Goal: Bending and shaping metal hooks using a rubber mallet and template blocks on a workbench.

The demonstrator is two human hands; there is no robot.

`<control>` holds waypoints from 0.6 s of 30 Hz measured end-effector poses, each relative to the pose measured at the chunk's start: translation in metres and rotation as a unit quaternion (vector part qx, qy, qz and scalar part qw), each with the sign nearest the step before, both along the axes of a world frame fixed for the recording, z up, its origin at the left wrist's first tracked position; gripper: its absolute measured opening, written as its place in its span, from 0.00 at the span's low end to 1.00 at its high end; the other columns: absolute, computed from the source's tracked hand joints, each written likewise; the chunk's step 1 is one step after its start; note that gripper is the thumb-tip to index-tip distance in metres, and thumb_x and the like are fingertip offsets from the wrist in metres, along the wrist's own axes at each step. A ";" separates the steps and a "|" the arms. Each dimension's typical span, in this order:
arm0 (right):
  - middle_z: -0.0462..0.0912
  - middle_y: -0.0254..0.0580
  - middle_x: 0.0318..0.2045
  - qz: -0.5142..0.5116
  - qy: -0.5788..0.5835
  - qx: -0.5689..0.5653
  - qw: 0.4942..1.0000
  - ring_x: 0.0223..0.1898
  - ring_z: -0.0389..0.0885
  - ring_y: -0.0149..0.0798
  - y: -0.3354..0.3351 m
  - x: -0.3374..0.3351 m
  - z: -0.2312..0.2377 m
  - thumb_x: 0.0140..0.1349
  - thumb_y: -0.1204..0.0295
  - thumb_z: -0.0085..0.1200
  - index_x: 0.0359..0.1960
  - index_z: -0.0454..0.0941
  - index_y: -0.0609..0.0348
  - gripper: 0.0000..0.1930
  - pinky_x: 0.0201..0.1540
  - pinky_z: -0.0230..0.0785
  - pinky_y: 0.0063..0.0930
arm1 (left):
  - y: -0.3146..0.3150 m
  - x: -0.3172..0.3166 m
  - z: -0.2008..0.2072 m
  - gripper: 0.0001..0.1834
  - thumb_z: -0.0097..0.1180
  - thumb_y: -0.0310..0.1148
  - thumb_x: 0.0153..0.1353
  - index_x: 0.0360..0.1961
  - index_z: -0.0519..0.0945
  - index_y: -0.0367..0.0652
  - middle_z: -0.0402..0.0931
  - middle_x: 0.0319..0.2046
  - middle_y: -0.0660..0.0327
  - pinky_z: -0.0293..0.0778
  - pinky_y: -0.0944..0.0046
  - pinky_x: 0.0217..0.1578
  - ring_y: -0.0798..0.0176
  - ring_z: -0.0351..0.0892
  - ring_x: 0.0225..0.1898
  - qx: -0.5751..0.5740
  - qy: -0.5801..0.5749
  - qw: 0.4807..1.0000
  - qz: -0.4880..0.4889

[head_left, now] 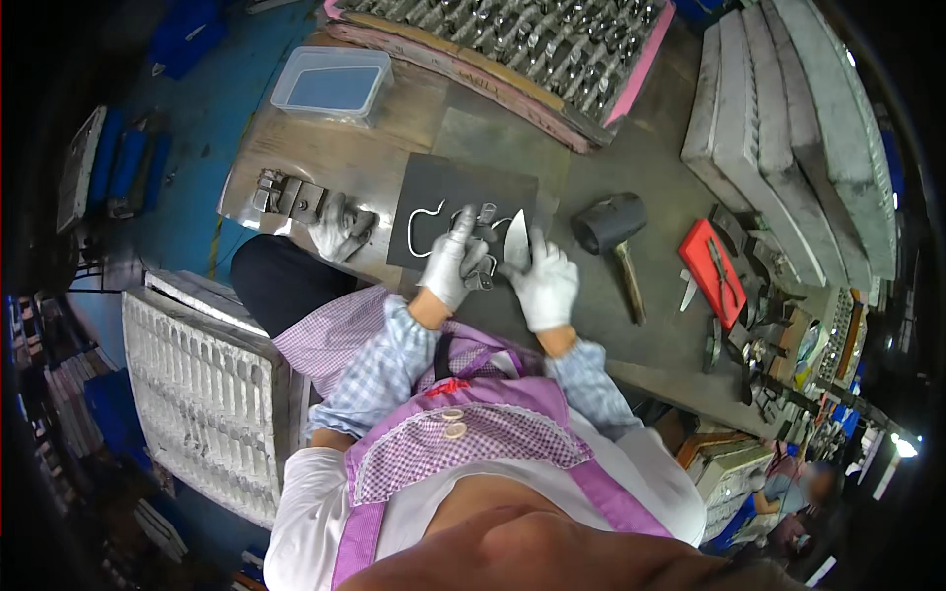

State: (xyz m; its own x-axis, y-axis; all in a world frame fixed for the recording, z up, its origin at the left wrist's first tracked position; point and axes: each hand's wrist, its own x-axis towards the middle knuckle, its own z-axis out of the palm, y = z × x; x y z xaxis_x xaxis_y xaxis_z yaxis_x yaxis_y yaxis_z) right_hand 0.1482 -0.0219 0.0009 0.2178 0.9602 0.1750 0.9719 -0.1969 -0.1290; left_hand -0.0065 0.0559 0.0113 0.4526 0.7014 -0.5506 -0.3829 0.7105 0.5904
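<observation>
My left hand [449, 270], in a white glove with grey fingertips, is over a dark square mat [421, 187]. Its fingers close around a small shiny metal part [485, 215], partly hidden by the glove. Another bent metal piece [482, 278] shows beside the thumb. My right hand [548, 289], gloved the same way, is at the mat's right edge. A pointed, blade-shaped metal piece [516, 239] stands out between its thumb and index finger. Left of my hands, a curved white hook-like piece [418, 234] lies on the mat.
A black-headed mallet [609, 225] and a red tray with pliers [714, 271] lie to the right. At left are a metal fixture [291, 197] and a crumpled glove [341, 229]. A clear plastic box [332, 83], a rack of metal parts [512, 44] and grey padded slabs [749, 138] border the table.
</observation>
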 end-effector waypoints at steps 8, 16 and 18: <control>0.84 0.50 0.28 -0.056 0.564 0.147 0.811 0.29 0.86 0.48 0.014 -0.033 0.031 0.56 0.68 0.61 0.64 0.70 0.52 0.31 0.36 0.78 0.35 | -0.033 0.011 -0.005 0.17 0.56 0.45 0.68 0.41 0.81 0.40 0.57 0.09 0.72 0.54 0.73 0.08 0.75 0.55 0.08 -0.048 0.011 0.991 0.125; 0.84 0.52 0.26 -0.025 0.505 -0.052 0.861 0.25 0.84 0.43 0.026 -0.044 0.038 0.57 0.72 0.57 0.65 0.71 0.50 0.30 0.34 0.78 0.35 | -0.044 0.008 -0.007 0.12 0.62 0.36 0.63 0.42 0.83 0.39 0.77 0.25 0.68 0.69 0.73 0.22 0.74 0.71 0.20 -0.090 0.040 0.968 0.230; 0.85 0.44 0.28 -0.010 0.597 -0.034 0.801 0.26 0.81 0.33 0.019 -0.048 0.044 0.56 0.75 0.57 0.64 0.72 0.51 0.30 0.34 0.76 0.29 | -0.048 0.004 -0.010 0.12 0.63 0.36 0.62 0.40 0.82 0.38 0.76 0.24 0.69 0.68 0.74 0.22 0.76 0.70 0.20 -0.029 0.032 0.972 0.231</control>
